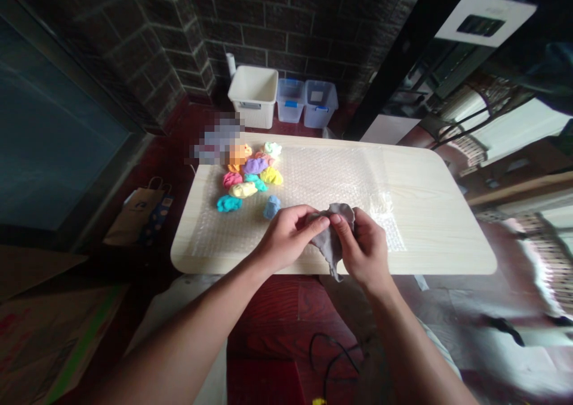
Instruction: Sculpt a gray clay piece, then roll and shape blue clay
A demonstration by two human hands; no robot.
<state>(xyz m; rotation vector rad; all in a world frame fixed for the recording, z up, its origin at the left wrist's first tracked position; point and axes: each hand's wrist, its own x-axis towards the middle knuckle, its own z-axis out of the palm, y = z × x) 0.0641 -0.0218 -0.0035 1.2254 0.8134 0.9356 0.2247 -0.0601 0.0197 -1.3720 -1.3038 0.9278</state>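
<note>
A thin, ragged piece of grey modelling clay is pinched between both hands above the table's near edge. My left hand grips its left side with the thumb on top. Closed on the right side, my right hand also presses with its thumb, close to the left thumb. One torn strip of the clay hangs down between the hands. Just beyond my left hand lies a blue clay lump. Farther left sit several coloured lumps, among them a teal lump, a cream lump and a purple lump.
Bubble wrap covers much of the pale wooden table. Behind it, a white bin and two clear boxes stand against the brick wall. A paper bag is on the floor at left, and a black cable lies below.
</note>
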